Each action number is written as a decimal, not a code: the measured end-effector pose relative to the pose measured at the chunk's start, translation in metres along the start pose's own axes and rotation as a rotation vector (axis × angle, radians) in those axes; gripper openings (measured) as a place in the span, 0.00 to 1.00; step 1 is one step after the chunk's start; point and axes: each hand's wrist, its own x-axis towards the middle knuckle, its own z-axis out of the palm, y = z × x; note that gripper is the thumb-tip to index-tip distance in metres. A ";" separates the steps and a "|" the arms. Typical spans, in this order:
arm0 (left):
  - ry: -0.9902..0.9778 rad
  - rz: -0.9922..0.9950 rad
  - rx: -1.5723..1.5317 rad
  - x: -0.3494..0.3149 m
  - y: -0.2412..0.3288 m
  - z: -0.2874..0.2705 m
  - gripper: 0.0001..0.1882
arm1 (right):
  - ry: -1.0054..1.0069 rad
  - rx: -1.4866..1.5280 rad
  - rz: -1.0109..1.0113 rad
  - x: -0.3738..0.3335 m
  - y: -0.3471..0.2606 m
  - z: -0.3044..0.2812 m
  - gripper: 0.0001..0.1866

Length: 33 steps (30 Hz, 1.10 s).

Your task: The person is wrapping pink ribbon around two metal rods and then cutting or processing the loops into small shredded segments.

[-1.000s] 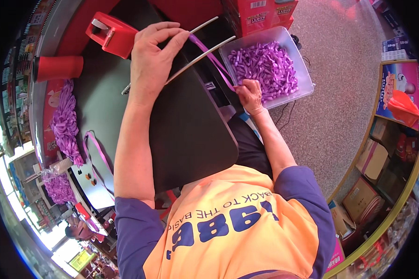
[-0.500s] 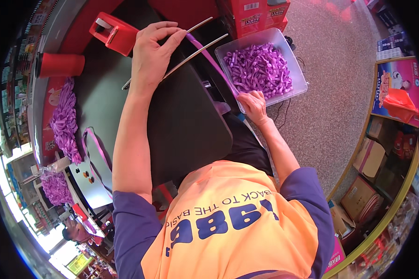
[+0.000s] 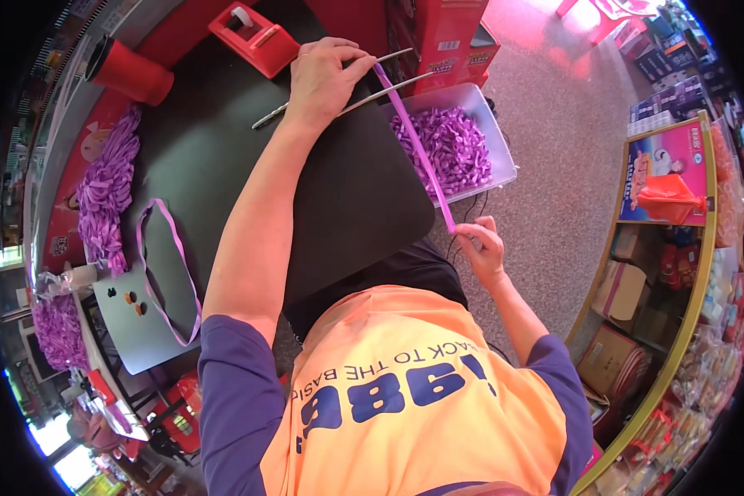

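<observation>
A purple ribbon (image 3: 417, 149) is stretched taut between my two hands. My left hand (image 3: 326, 83) is closed over two thin metal rods (image 3: 384, 97) above the far part of the dark table, with the ribbon's upper end pinched at its thumb and fingertips. The rods stick out past the hand, roughly side by side; how they sit under the palm is hidden. My right hand (image 3: 482, 246), off the table's right edge, pinches the ribbon's lower end. Below the ribbon stands a clear plastic bin (image 3: 504, 157) heaped with short purple ribbon pieces (image 3: 450, 145).
On the dark table (image 3: 215, 157) are a red tape dispenser (image 3: 256, 40), a red cylinder (image 3: 131, 72), a bundle of purple ribbons (image 3: 107, 194) and a loose ribbon loop (image 3: 174, 236). Red boxes (image 3: 446, 37) stand behind the bin. A glass-fronted case (image 3: 653, 306) is at right.
My right hand has drawn back toward me from the bin's edge, pulling the ribbon straight. The view has turned, so table and bin sit differently. My left hand keeps its hold.
</observation>
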 end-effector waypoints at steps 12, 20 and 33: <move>0.039 -0.067 0.035 -0.005 0.000 0.003 0.11 | 0.054 0.179 -0.562 0.064 -0.144 -0.074 0.05; 0.006 -0.086 0.081 -0.003 0.003 0.004 0.13 | -0.182 0.773 -0.459 0.176 -0.198 -0.064 0.23; 0.018 -0.101 0.092 -0.007 0.004 0.004 0.11 | -0.523 0.820 0.211 0.446 -0.183 0.051 0.17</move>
